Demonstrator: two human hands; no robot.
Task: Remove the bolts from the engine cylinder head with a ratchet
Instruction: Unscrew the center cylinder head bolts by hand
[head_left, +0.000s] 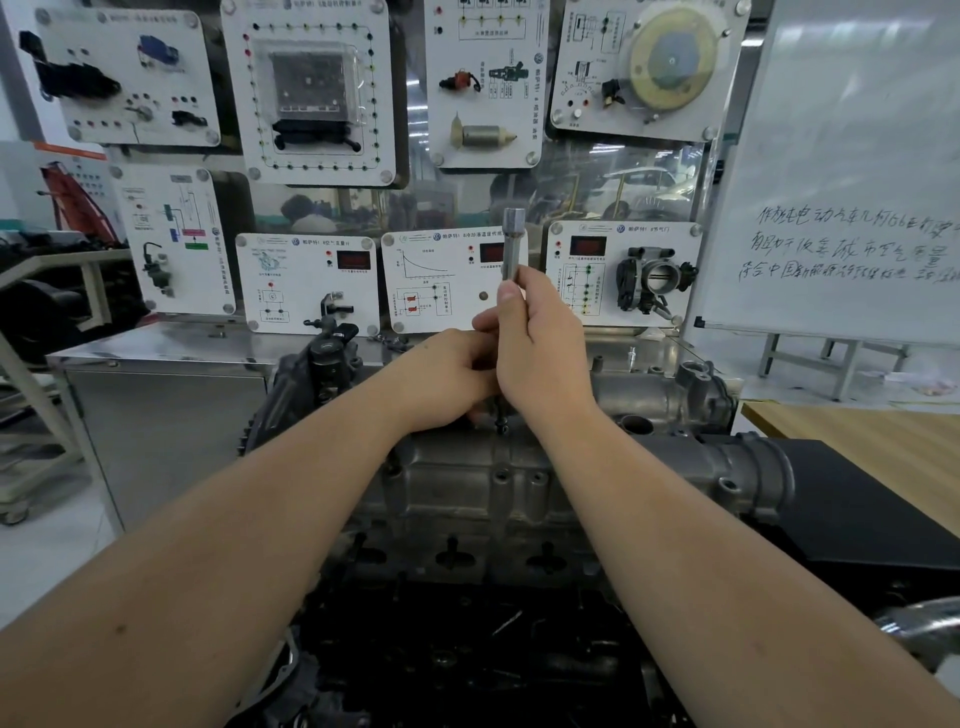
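The grey metal cylinder head lies across the middle of the view on the engine. My right hand is shut on a silver ratchet tool that stands upright, its socket end pointing up above my fingers. A dark tip of the tool or a bolt shows just below my hands, over the top edge of the head. My left hand is closed right beside the right one, against the lower part of the tool; what its fingers hold is hidden. Empty bolt holes show on the head's face.
A display wall of white training panels stands close behind the engine. A whiteboard stands at the right, with a wooden table below it. A black intake part sticks out on the right. A steel cabinet is at the left.
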